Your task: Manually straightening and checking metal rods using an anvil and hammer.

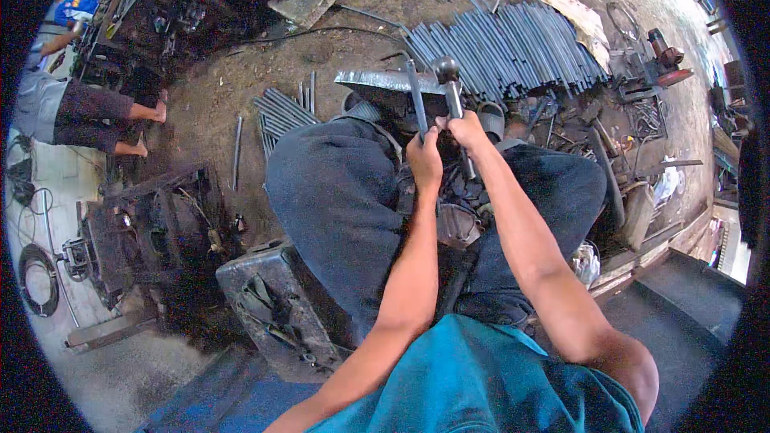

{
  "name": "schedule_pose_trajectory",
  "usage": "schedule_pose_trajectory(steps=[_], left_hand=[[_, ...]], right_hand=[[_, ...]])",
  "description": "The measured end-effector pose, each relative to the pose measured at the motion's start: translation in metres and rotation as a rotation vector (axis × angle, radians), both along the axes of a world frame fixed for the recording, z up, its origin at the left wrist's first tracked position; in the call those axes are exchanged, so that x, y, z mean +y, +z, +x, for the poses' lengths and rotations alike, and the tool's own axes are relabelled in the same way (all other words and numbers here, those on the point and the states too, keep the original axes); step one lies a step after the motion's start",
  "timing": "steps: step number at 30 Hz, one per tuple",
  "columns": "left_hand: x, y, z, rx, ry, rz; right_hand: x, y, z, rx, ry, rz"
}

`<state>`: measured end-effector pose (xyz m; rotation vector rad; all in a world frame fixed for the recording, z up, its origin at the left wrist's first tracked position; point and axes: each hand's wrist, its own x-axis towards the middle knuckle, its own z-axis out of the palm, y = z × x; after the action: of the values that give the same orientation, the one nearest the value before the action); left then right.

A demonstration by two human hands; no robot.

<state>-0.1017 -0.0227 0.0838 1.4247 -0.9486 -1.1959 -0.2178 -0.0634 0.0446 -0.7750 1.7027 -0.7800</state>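
My left hand is closed around the lower part of a grey metal rod, which points up and away from me. My right hand grips the handle of a hammer with a rounded metal head, raised beside the rod. The two hands are close together between my knees. Just beyond them a dark metal block with a shiny, worn top edge sits low, partly hidden by the rod and the hammer.
Many grey rods lie in a wide pile ahead to the right. A smaller bundle rests by my left knee. A scuffed metal box stands at my left, near dark machinery. Another person's legs show at far left.
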Motion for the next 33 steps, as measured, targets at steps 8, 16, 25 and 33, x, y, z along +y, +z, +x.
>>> schedule_pose_trajectory(steps=[8,16,25,33], left_hand=[[0.004,0.007,0.0,0.247,-0.13,0.107],[-0.001,0.007,-0.001,0.172,-0.098,-0.012],[0.0,0.011,0.003,0.622,-0.329,0.242],[-0.002,0.017,0.014,1.13,-0.538,0.421]], right_hand=[[-0.018,-0.036,-0.006,-0.081,-0.073,-0.064],[-0.034,-0.036,-0.001,0.021,-0.164,0.047],[-0.005,-0.037,-0.005,0.218,-0.058,-0.006],[0.019,-0.057,0.002,0.256,-0.049,-0.139]])
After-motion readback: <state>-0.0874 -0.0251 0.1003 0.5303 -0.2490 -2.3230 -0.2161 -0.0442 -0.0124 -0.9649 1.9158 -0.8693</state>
